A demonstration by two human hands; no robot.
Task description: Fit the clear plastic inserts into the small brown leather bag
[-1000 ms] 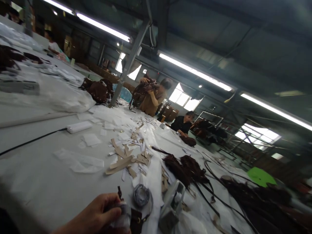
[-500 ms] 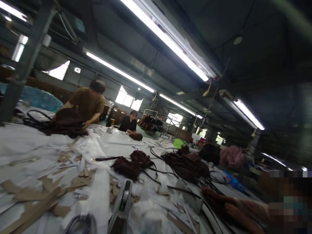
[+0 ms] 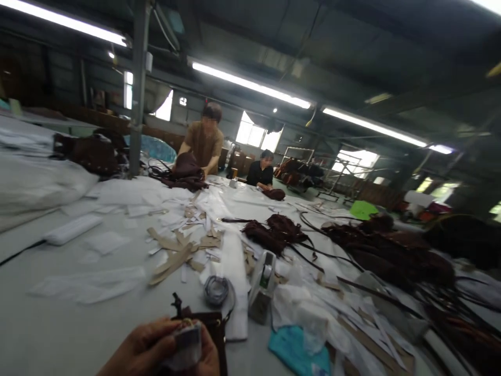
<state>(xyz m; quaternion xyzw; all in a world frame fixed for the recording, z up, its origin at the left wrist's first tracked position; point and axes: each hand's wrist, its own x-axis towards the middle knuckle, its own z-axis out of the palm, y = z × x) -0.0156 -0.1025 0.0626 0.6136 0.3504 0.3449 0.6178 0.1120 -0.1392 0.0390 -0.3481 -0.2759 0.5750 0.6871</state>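
Note:
My left hand (image 3: 148,351) comes in at the bottom edge, closed around a small part in clear wrapping (image 3: 187,347), thumb on top of it. Just behind it a dark brown leather piece (image 3: 209,322) with a small metal clasp lies on the grey table (image 3: 58,324), touching or nearly touching the wrapped part. My right hand is out of sight.
Near the hand lie a grey coil (image 3: 216,290), a tape dispenser (image 3: 261,284), a teal cloth (image 3: 298,354), cardboard strips (image 3: 176,251) and white paper scraps. Brown fringed bags (image 3: 274,232) and straps cover the right side. Two co-workers (image 3: 203,141) (image 3: 264,171) work at the far end beside a steel pillar (image 3: 136,89).
The view swung right and up, losing my hand, then came back down. My left hand is in view again, still closed on the wrapped part.

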